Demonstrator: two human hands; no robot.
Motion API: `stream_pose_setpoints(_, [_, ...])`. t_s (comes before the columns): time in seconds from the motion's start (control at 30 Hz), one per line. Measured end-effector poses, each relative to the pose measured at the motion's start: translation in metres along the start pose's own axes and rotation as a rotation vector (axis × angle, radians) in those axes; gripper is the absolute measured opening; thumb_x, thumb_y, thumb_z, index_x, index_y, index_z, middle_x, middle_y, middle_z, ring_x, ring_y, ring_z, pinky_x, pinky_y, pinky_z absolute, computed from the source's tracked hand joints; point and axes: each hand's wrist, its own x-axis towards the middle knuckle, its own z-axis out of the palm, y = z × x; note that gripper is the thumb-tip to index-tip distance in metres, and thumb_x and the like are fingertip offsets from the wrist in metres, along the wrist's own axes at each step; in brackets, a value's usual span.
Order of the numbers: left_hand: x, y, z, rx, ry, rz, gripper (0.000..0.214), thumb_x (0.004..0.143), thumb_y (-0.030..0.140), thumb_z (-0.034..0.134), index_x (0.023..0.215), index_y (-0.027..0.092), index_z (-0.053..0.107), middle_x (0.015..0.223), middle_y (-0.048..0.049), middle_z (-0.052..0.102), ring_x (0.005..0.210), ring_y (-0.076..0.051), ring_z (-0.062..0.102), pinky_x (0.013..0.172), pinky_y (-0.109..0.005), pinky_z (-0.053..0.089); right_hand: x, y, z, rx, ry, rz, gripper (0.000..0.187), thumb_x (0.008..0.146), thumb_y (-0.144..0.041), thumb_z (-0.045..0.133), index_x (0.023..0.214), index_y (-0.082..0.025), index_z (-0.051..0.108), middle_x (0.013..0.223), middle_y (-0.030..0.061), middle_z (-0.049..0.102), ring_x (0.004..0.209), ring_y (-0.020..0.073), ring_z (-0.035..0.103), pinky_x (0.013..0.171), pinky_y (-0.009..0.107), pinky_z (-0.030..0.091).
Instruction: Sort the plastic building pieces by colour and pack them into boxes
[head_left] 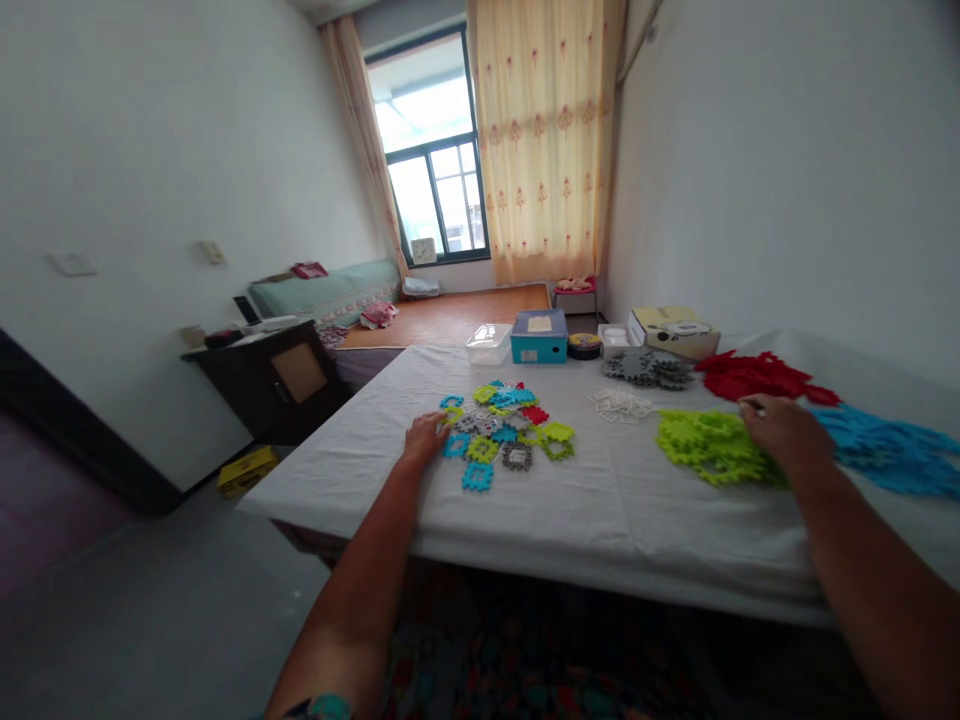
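My left hand (pixel 427 437) rests at the left edge of a mixed pile of plastic building pieces (pixel 487 420), its fingers stretched out against a green piece. Blue, green, grey, white and red pieces with toothed edges lie in this pile, some square with open centres. Over the right side of a heap of lime-green pieces (pixel 701 445) is my right hand (pixel 784 430). Its thumb and fingers are pinched together, and whatever they hold is too small to make out. Beside that hand lie a red heap (pixel 765 376) and a blue heap (pixel 892 448).
Grey pieces (pixel 646 367) and white pieces (pixel 619 405) lie between the piles on the white tablecloth (pixel 585 510). Along the back stand a clear plastic box (pixel 489 344), a blue box (pixel 539 340), a round black tin (pixel 584 346) and a yellow carton (pixel 675 332).
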Motion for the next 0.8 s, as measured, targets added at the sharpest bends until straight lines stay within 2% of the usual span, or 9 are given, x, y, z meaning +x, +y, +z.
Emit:
stream_pose_setpoints(0.1, [0.001,0.001,0.004,-0.004,-0.009,-0.011,0.034,0.087,0.04,0.054,0.118,0.03,0.065,0.131,-0.004,0.059,0.122,-0.027,0.05,0.095,-0.042,0.046,-0.001,-0.029,-0.011,-0.011,0.118,-0.132,0.034,0.085,-0.035,0.038,0.096,-0.023,0.068,0.095,0.0167,0.066,0.091,0.0347,0.062,0.079,0.048,0.045])
stream_pose_setpoints(0.17, [0.003,0.0,0.004,-0.009,-0.006,-0.026,0.035,0.087,0.041,0.055,0.118,0.029,0.065,0.128,-0.0056,0.06,0.12,-0.028,0.051,0.095,-0.043,0.046,-0.004,-0.061,-0.018,0.051,0.108,-0.232,0.033,0.085,-0.031,0.04,0.099,-0.02,0.067,0.101,0.0151,0.066,0.093,0.0311,0.062,0.085,0.045,0.046])
stream_pose_setpoints(0.33, [0.004,-0.003,0.004,-0.022,0.029,-0.05,0.037,0.085,0.041,0.059,0.119,0.027,0.064,0.127,-0.0068,0.058,0.118,-0.025,0.052,0.096,-0.038,0.045,-0.022,-0.155,-0.02,0.314,-0.093,-0.404,0.027,0.085,-0.028,0.047,0.1,-0.019,0.068,0.098,0.0078,0.069,0.074,0.0177,0.064,0.078,0.032,0.049])
stream_pose_setpoints(0.47, [0.003,-0.004,0.004,-0.054,0.068,-0.087,0.032,0.081,0.045,0.063,0.106,0.026,0.069,0.118,-0.007,0.06,0.114,-0.023,0.055,0.095,-0.034,0.045,-0.039,-0.21,-0.002,0.354,-0.321,-0.564,0.024,0.088,-0.026,0.049,0.1,-0.021,0.069,0.1,0.0057,0.07,0.078,0.0166,0.064,0.077,0.029,0.048])
stream_pose_setpoints(0.53, [0.002,-0.004,0.003,-0.057,0.071,-0.122,0.032,0.08,0.048,0.063,0.103,0.026,0.071,0.113,-0.0076,0.061,0.11,-0.023,0.057,0.092,-0.033,0.046,-0.046,-0.227,0.01,0.323,-0.4,-0.599,0.025,0.089,-0.025,0.05,0.103,-0.022,0.069,0.104,0.0062,0.07,0.085,0.0179,0.063,0.08,0.03,0.047])
stream_pose_setpoints(0.67, [0.002,-0.004,0.003,-0.045,0.056,-0.148,0.029,0.083,0.045,0.059,0.102,0.027,0.072,0.107,-0.007,0.063,0.105,-0.023,0.058,0.089,-0.031,0.047,-0.059,-0.242,0.035,0.254,-0.444,-0.624,0.033,0.089,-0.031,0.056,0.118,-0.021,0.065,0.12,0.0098,0.065,0.108,0.0242,0.056,0.09,0.034,0.044])
stream_pose_setpoints(0.73, [0.003,-0.004,0.003,-0.043,0.048,-0.147,0.029,0.084,0.044,0.058,0.102,0.026,0.072,0.106,-0.007,0.064,0.104,-0.022,0.058,0.089,-0.031,0.046,-0.063,-0.242,0.042,0.23,-0.468,-0.637,0.036,0.089,-0.034,0.057,0.121,-0.019,0.064,0.122,0.0102,0.065,0.108,0.0252,0.056,0.091,0.035,0.043])
stream_pose_setpoints(0.8, [0.003,-0.005,0.003,-0.041,0.042,-0.146,0.03,0.084,0.044,0.057,0.102,0.026,0.072,0.107,-0.0071,0.064,0.104,-0.022,0.058,0.09,-0.031,0.046,-0.066,-0.241,0.045,0.223,-0.491,-0.628,0.032,0.092,-0.033,0.052,0.118,-0.019,0.065,0.114,0.0098,0.069,0.101,0.0232,0.06,0.088,0.032,0.044])
